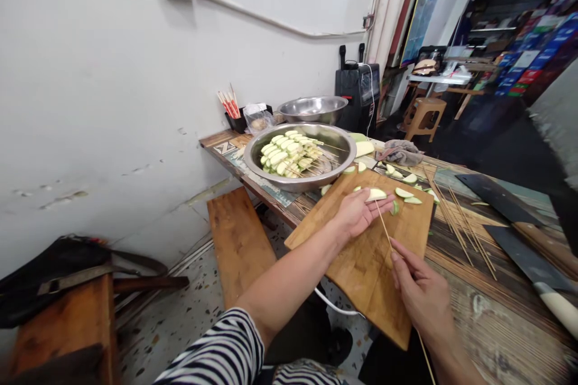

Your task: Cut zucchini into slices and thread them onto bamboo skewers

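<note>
My left hand (360, 214) is palm up over the wooden cutting board (361, 271), its fingers closed around a pale green vegetable slice (376, 194). The fingers of my right hand (418, 283) pinch a thin wooden skewer (385, 227), whose tip meets the underside of that slice. More slices (403, 193) lie on the board beyond my left hand. A wide metal bowl (253, 163) behind the board holds many skewered slices (286, 153).
Loose skewers (463, 228) and two cleavers (524, 252) lie on the table at the right. Behind stand another metal bowl (313, 109) and a black speaker (356, 93). A grey cloth (400, 152) rests beside them. A wooden bench (241, 240) is at the left.
</note>
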Tool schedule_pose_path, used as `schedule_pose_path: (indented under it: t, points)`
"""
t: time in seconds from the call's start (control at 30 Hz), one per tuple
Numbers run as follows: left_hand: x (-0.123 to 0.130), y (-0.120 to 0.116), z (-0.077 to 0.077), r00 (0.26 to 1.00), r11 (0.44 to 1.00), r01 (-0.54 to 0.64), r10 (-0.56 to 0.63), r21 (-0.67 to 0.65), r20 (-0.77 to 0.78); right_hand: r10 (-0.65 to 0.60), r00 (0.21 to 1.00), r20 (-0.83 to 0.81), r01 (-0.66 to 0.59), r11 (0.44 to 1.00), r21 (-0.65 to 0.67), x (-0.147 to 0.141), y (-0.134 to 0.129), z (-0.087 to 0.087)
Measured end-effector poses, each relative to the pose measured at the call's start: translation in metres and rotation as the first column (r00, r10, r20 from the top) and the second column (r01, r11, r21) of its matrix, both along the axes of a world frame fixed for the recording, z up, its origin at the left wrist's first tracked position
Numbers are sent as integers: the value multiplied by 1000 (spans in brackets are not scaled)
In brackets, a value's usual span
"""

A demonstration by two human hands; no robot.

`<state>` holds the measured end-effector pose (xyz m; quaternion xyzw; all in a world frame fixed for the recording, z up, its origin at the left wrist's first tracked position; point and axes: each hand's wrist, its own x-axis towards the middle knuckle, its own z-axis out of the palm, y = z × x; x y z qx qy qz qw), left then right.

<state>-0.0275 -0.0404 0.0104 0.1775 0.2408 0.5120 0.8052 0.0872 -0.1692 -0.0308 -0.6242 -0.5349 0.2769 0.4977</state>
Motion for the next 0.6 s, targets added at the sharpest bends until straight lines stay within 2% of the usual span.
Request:
schedule_pose_path:
  t: [0.13,0.4,0.6]
  points:
    - [0,0,0,1000,1000,-5,5,10,-3,-4,1000,-21,3,999,-54,1,0,-1]
    - [-2,-4,4,999,997,7,-5,71,-38,1,997,-77,-4,999,-48,-1,0,2]
    - [-4,-5,6,998,996,30,-24,88,-64,29,963,-268,-60,992,-109,-4,1,2]
